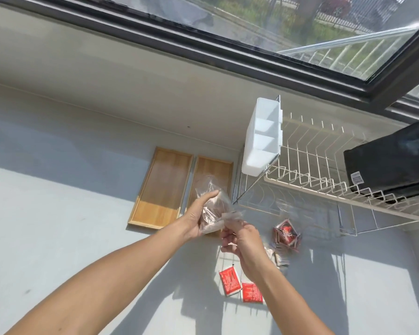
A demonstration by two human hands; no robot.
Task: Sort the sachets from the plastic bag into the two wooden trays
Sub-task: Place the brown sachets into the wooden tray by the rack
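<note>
The clear plastic bag (pixel 212 209) is held up above the near end of the right wooden tray (pixel 209 187), with brownish sachets showing through its crumpled film. The left hand (pixel 198 218) cups the bag from the left, its grip wrapped around the bag's body. The right hand (pixel 240 243) pinches the bag's near edge between thumb and fingertips, a narrow grip on the film.

The left wooden tray (pixel 161 187) lies just beside the right one, both long sides parallel, and both look bare inside. On the pale surface (pixel 82 226) near the right forearm lie two red sachets (pixel 230 280) side by side. Further right sits a small heap of red sachets (pixel 286 234), with a few silvery ones (pixel 277 256) just near of it.

Beyond them, to the right, stands a white wire dish rack (pixel 324 184) with a white plastic caddy (pixel 263 139) hung at its left end and a dark object (pixel 392 163) resting in it. A window (pixel 300 25) runs along the far side.
</note>
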